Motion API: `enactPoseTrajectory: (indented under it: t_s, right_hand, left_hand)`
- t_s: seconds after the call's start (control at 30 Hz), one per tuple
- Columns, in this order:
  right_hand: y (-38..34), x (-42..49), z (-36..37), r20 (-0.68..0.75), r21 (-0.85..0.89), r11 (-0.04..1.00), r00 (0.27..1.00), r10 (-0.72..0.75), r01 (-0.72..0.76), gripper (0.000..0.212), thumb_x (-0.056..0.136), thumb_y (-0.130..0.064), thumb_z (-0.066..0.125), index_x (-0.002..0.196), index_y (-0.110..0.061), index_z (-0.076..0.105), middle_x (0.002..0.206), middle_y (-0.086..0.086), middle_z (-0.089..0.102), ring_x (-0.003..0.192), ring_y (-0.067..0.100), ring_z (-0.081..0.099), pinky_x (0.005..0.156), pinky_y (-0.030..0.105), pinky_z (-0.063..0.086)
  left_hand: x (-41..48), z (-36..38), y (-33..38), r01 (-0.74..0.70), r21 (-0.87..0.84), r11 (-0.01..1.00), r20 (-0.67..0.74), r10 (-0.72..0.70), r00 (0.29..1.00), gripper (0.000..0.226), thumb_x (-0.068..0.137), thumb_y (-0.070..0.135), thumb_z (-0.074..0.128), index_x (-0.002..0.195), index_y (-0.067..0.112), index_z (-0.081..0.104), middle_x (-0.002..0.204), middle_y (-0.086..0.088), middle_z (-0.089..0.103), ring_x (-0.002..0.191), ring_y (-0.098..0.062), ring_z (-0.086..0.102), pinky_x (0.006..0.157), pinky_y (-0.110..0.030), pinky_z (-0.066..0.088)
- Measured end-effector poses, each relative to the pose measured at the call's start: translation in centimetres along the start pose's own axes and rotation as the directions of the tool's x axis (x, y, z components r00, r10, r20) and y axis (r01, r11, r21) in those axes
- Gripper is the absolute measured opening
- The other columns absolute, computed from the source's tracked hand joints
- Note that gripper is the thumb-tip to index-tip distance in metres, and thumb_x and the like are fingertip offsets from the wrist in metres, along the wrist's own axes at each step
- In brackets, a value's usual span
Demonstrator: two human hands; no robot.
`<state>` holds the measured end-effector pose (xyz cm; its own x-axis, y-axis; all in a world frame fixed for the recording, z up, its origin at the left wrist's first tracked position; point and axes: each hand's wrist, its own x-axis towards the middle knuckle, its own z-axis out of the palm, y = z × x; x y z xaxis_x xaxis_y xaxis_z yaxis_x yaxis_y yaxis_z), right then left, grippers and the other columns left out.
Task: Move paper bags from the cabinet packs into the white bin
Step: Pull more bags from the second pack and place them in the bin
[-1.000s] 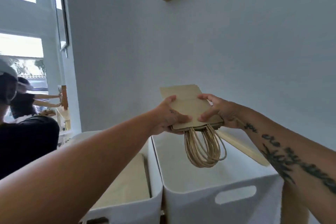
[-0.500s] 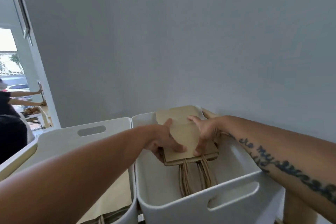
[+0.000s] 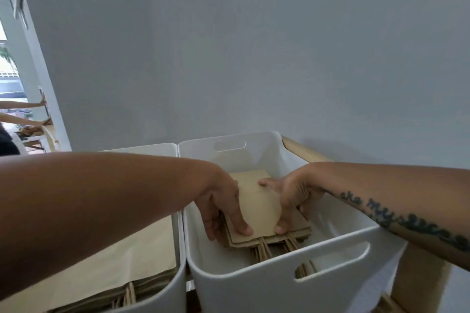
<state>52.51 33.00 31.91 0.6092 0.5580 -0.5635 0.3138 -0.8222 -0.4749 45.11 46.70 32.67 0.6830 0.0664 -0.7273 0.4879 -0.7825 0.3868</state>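
Now: left hand (image 3: pixel 223 208) and right hand (image 3: pixel 290 198) each grip side edge of paper bags (image 3: pixel 256 208), fingers curled round it. Bags between hands, low inside white bin (image 3: pixel 254 284). Likely risk: uneven release fans bags; fingers caught underneath drag them askew.

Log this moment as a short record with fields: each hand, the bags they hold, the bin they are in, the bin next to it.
left: the left hand grips the left edge of the stack of paper bags, thumb on top
right: the right hand grips the stack's right edge
stack: low inside the white bin, twisted handles toward the camera
neighbour: the left bin holds larger flat paper bags
status: stack in the bin, not yet released
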Motion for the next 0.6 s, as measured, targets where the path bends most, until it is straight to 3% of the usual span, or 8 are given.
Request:
enactPoseTrajectory:
  t_s: [0.07, 0.13, 0.2, 0.27, 0.37, 0.47, 0.6]
  right_hand:
    - [-0.02, 0.25, -0.07, -0.005, -0.024, 1.000, 1.000, 0.007, -0.007, 0.106, 0.076, -0.001, 0.072, 0.147, -0.036, 0.002, 0.156, 0.007, 0.011, 0.137, 0.036, 0.029, 0.097, 0.046, 0.046]
    - [0.05, 0.51, -0.24, -0.003, -0.028, 0.999, 1.000, 0.020, -0.020, 0.108, 0.074, -0.003, 0.074, 0.147, -0.037, 0.002, 0.158, 0.006, 0.006, 0.138, 0.037, 0.028, 0.100, 0.047, 0.044]
    - [0.12, 0.75, -0.42, 0.007, -0.003, 0.999, 0.999, 0.036, -0.036, 0.108, 0.074, -0.003, 0.075, 0.147, -0.039, 0.004, 0.158, 0.005, 0.001, 0.140, 0.039, 0.024, 0.104, 0.049, 0.041]
    - [0.19, 0.75, -0.52, 0.011, -0.023, 0.999, 0.999, 0.035, -0.034, 0.107, 0.075, -0.005, 0.074, 0.148, -0.037, 0.003, 0.159, 0.005, -0.001, 0.140, 0.039, 0.023, 0.103, 0.046, 0.042]
    - [0.19, 0.79, -0.63, 0.000, -0.083, 0.996, 1.000, 0.025, -0.025, 0.105, 0.076, -0.007, 0.074, 0.149, -0.032, 0.003, 0.159, 0.006, 0.000, 0.137, 0.039, 0.031, 0.097, 0.041, 0.047]
    - [0.12, 0.87, -0.83, -0.005, -0.095, 0.995, 1.000, 0.015, -0.016, 0.104, 0.074, -0.005, 0.074, 0.150, -0.028, 0.006, 0.159, 0.007, 0.002, 0.136, 0.038, 0.032, 0.098, 0.042, 0.047]
    - [-0.01, 1.06, -0.90, -0.024, -0.114, 0.993, 1.000, 0.010, -0.013, 0.100, 0.075, -0.004, 0.074, 0.150, -0.021, 0.010, 0.158, 0.007, 0.007, 0.138, 0.037, 0.029, 0.098, 0.040, 0.047]
  left_hand:
    - [0.10, 0.09, -0.11, 0.012, 0.021, 1.000, 0.003, -0.012, 1.000, 0.062, 0.091, 0.014, 0.058, 0.142, 0.010, 0.024, 0.074, -0.010, 0.061, 0.073, -0.021, 0.063, 0.098, -0.039, 0.044]
    - [0.45, 0.08, -0.11, 0.005, 0.022, 1.000, -0.010, -0.005, 1.000, 0.086, 0.092, 0.016, 0.057, 0.149, 0.015, -0.006, 0.081, -0.011, 0.058, 0.087, -0.028, 0.064, 0.096, -0.040, 0.043]
    - [0.76, 0.02, -0.10, 0.006, 0.011, 1.000, -0.022, -0.005, 1.000, 0.099, 0.091, 0.016, 0.059, 0.145, 0.021, -0.024, 0.083, -0.013, 0.058, 0.083, -0.026, 0.064, 0.094, -0.040, 0.044]
    - [0.91, -0.04, 0.01, 0.012, 0.027, 1.000, -0.027, -0.011, 1.000, 0.098, 0.090, 0.018, 0.060, 0.147, 0.022, -0.020, 0.084, -0.011, 0.058, 0.086, -0.028, 0.065, 0.094, -0.041, 0.044]
    - [0.96, -0.16, 0.19, 0.017, 0.066, 0.998, -0.033, -0.015, 0.999, 0.101, 0.089, 0.019, 0.061, 0.146, 0.025, -0.022, 0.087, -0.012, 0.058, 0.071, -0.019, 0.060, 0.095, -0.042, 0.044]
    - [0.98, -0.27, 0.10, 0.018, 0.061, 0.998, -0.027, -0.017, 0.999, 0.102, 0.089, 0.018, 0.061, 0.144, 0.028, -0.024, 0.114, -0.020, 0.060, 0.071, -0.019, 0.058, 0.099, -0.047, 0.043]
    - [0.90, -0.26, -0.01, 0.039, 0.078, 0.996, -0.031, -0.036, 0.999, 0.103, 0.090, 0.022, 0.061, 0.144, 0.029, -0.026, 0.094, -0.015, 0.059, 0.071, -0.019, 0.059, 0.096, -0.045, 0.044]
